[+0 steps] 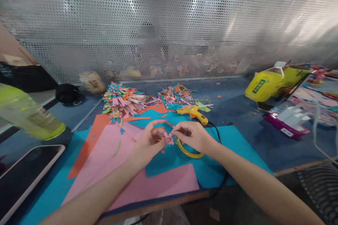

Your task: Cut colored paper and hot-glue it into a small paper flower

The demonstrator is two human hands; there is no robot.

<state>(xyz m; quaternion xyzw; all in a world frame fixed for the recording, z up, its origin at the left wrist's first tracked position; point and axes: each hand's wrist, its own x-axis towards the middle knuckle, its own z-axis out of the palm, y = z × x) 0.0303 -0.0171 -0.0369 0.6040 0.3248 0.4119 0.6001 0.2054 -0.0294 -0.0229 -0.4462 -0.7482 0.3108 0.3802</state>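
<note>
A small pink paper flower with cut petals is pinched between the thumb and fingers of my left hand. The fingertips of my right hand are closed on its right edge. Under my right hand lie scissors with yellow handles, their blades partly hidden. Just behind, a yellow glue gun rests on its side with its nozzle to the left. Blue paper and a large pink sheet spread beneath my hands, along with an orange sheet.
A pile of colourful fringed paper pieces and a heap of thin strips sit at the back. To the left are a phone and a green bottle. A yellow drink bottle and a purple power strip are at right. Perforated metal stands behind.
</note>
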